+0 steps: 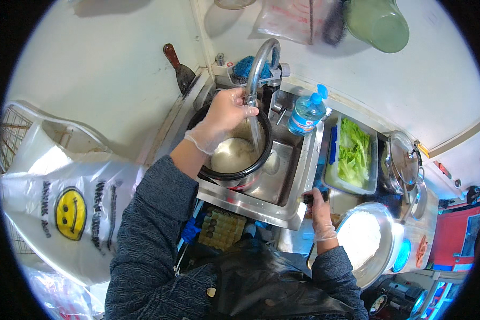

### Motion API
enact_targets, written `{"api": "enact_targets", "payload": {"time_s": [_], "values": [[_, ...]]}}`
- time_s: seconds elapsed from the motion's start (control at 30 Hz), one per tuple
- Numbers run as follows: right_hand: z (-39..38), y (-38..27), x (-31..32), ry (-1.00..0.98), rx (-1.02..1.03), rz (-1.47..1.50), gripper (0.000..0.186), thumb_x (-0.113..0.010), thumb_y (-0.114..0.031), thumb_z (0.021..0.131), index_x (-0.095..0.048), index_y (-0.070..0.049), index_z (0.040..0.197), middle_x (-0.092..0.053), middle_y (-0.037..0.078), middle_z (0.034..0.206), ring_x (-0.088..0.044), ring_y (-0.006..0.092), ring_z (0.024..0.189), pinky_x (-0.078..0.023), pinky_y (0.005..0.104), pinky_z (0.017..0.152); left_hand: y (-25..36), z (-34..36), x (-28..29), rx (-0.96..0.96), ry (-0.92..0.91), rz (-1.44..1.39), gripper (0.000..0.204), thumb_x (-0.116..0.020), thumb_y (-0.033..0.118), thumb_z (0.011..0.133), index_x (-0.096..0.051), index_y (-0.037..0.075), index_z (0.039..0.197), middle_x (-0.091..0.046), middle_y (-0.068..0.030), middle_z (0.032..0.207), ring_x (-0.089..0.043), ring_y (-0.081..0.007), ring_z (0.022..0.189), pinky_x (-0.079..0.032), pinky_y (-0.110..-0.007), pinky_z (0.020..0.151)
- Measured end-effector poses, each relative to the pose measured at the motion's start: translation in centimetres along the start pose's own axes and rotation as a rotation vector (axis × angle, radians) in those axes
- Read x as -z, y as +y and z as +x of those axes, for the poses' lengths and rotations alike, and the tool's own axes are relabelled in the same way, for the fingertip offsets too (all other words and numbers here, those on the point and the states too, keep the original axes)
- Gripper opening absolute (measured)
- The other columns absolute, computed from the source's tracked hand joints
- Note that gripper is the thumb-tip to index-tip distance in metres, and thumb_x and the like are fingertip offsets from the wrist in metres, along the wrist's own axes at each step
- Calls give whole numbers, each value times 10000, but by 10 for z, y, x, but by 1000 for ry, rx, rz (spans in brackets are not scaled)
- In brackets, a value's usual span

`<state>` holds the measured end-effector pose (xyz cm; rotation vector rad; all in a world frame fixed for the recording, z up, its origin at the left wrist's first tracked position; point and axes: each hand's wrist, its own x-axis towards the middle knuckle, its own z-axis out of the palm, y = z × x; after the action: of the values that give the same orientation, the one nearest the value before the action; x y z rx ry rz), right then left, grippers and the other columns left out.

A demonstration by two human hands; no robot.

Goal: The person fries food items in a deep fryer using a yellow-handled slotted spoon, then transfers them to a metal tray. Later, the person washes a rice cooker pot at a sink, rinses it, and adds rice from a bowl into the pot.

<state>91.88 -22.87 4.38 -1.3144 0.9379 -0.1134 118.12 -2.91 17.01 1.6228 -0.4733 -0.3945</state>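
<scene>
My left hand, in a clear plastic glove, grips the faucet spout above a dark-rimmed pot in the steel sink. A stream from the spout reaches the cloudy liquid in the pot. My right hand, also gloved, is closed on a dark handle-like object at the sink's right front edge; what it belongs to is unclear. Beside that hand is a steel bowl holding white powder or grains. A blue soap pump bottle stands behind the sink.
A container of lettuce, a lidded pot and a blue round item sit on the right. A plastic bag with a smiley print hangs left. A scraper stands by the wall. An egg tray lies below.
</scene>
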Motion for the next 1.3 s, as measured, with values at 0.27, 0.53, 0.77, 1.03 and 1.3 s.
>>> {"api": "enact_targets", "payload": {"time_s": [0.27,0.53,0.77,1.03,1.3], "values": [[2,3,1,-26,-26,-97,418,-489,-448,878,-684,-91,785,-487,-18,577,-408,78,464,-325,236,434,17,30,42,173,-195,530,291,-684,-20,734,-620,-28,1018,-661,-90,913,-621,-169,860,-497,-308,799],[0,8,3,-14,-10,-27,414,-519,-412,878,-691,-56,754,-497,-10,576,-407,84,462,-311,239,431,14,43,68,146,-81,730,271,-686,-75,652,-625,23,897,-642,-24,837,-612,-141,824,-495,-292,763],[2,13,11,14,7,-63,428,-492,-411,902,-684,-54,765,-517,-1,580,-426,90,460,-350,246,432,0,32,59,-26,-44,497,352,-683,-100,669,-616,1,1000,-665,-49,928,-622,-132,872,-508,-287,778],[0,17,11,-27,17,-62,446,-489,-427,914,-682,-49,775,-524,0,584,-417,85,443,-342,239,418,-14,4,5,-200,89,30,337,-709,-82,693,-613,-18,1009,-673,-52,840,-636,-111,760,-519,-250,697],[-5,8,-1,-8,11,-25,403,-528,-377,891,-673,-37,731,-517,4,564,-424,93,434,-314,241,404,-1,6,12,4,-71,153,234,-700,-57,701,-632,-9,920,-665,-67,789,-620,-130,729,-498,-283,695]]}}
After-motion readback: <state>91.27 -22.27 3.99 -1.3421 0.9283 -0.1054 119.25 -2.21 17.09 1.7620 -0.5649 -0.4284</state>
